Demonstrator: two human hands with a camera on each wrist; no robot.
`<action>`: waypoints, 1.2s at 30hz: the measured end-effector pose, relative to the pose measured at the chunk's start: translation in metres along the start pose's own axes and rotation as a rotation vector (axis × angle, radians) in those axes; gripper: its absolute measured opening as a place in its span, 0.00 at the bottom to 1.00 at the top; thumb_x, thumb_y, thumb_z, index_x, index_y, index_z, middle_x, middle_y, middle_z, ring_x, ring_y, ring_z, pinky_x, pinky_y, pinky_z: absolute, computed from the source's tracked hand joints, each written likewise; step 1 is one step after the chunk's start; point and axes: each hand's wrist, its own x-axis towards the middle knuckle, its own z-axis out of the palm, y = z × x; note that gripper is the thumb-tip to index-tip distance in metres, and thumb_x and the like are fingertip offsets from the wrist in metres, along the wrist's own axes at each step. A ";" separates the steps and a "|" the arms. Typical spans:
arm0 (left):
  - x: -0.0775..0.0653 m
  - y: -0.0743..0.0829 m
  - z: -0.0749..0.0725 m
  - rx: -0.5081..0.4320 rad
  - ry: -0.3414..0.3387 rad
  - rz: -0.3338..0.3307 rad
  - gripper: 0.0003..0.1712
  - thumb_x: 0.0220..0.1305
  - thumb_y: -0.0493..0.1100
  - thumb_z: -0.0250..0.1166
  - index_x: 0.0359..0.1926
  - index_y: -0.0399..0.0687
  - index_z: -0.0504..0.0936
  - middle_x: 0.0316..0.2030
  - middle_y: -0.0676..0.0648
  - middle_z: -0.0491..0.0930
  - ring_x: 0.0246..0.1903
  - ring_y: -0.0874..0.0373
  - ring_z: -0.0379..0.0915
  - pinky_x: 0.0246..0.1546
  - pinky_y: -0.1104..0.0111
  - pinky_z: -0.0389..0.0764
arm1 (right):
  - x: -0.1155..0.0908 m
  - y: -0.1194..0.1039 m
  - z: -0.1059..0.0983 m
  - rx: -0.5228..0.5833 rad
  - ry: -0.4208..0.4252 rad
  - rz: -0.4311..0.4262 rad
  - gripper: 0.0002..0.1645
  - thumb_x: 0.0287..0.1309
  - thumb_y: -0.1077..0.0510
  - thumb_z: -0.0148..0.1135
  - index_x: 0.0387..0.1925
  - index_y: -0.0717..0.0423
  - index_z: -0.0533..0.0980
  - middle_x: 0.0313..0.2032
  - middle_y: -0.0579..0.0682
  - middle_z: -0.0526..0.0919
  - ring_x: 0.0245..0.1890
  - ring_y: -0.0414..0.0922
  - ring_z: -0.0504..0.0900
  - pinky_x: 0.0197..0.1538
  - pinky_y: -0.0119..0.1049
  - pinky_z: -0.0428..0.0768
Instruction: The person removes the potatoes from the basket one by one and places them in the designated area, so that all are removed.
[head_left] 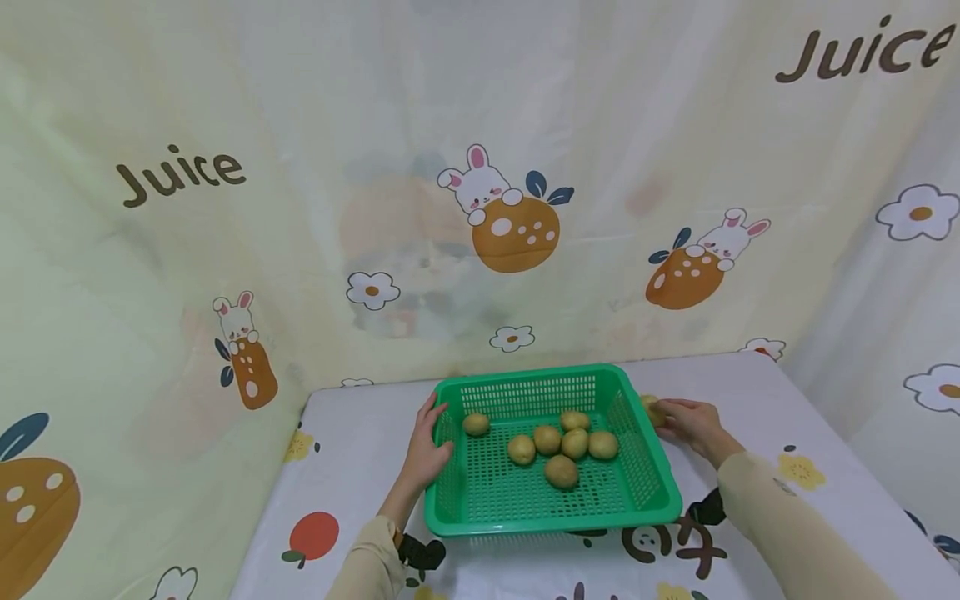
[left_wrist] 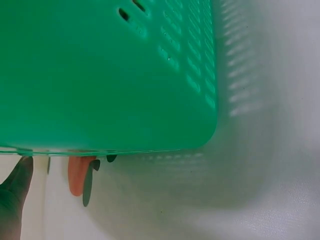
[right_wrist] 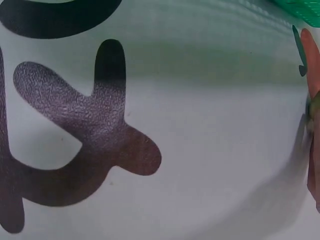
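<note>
A green plastic basket [head_left: 555,526] with perforated walls stands on the table. Several potatoes [head_left: 561,472] lie inside it, most of them grouped right of its middle, and one small potato [head_left: 476,424] sits apart near the left wall. My left hand [head_left: 427,450] rests against the basket's left rim with its fingers extended; the left wrist view shows the basket wall [left_wrist: 110,100] up close. Just outside the right wall, my right hand [head_left: 693,425] holds a potato [head_left: 649,407], partly hidden by the fingers. At the right edge of the right wrist view, only a sliver of that hand [right_wrist: 314,165] shows.
A white printed cloth [head_left: 360,467] covers the table, with fruit, flower and letter patterns. Behind it hangs a patterned curtain [head_left: 420,108] with rabbits and the word Juice, close to the table's far edge. Another curtain [head_left: 900,317] hangs on the right.
</note>
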 end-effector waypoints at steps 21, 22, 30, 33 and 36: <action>0.001 0.001 -0.005 -0.005 0.000 0.002 0.40 0.50 0.26 0.58 0.68 0.32 0.65 0.75 0.38 0.49 0.73 0.37 0.44 0.65 0.38 0.55 | -0.017 -0.057 0.033 -0.110 0.013 -0.112 0.34 0.64 0.53 0.62 0.63 0.72 0.65 0.38 0.50 0.83 0.44 0.49 0.84 0.47 0.44 0.83; 0.001 0.000 -0.005 -0.006 0.000 0.001 0.40 0.50 0.26 0.58 0.68 0.32 0.65 0.75 0.38 0.49 0.73 0.37 0.44 0.65 0.38 0.55 | -0.019 -0.061 0.038 -0.114 0.003 -0.129 0.35 0.65 0.53 0.62 0.64 0.72 0.64 0.43 0.54 0.83 0.46 0.52 0.84 0.48 0.44 0.82; 0.000 -0.001 -0.003 -0.017 0.005 0.003 0.39 0.50 0.27 0.58 0.68 0.32 0.65 0.75 0.38 0.50 0.73 0.36 0.45 0.65 0.38 0.55 | -0.027 -0.082 0.073 -0.213 -0.037 -0.230 0.36 0.65 0.48 0.60 0.64 0.69 0.67 0.64 0.68 0.68 0.63 0.63 0.71 0.57 0.48 0.77; -0.001 0.000 -0.002 -0.023 0.002 0.016 0.40 0.49 0.27 0.58 0.68 0.30 0.66 0.75 0.37 0.50 0.73 0.35 0.45 0.65 0.38 0.55 | -0.029 -0.086 0.078 -0.216 -0.002 -0.256 0.34 0.65 0.49 0.60 0.63 0.69 0.68 0.64 0.67 0.68 0.64 0.63 0.70 0.61 0.52 0.73; -0.002 0.002 -0.001 -0.021 0.002 0.032 0.40 0.48 0.26 0.58 0.67 0.29 0.66 0.74 0.35 0.51 0.72 0.34 0.46 0.65 0.37 0.55 | -0.029 -0.089 0.080 -0.204 0.030 -0.289 0.33 0.65 0.50 0.61 0.63 0.70 0.69 0.62 0.67 0.71 0.62 0.61 0.73 0.61 0.53 0.72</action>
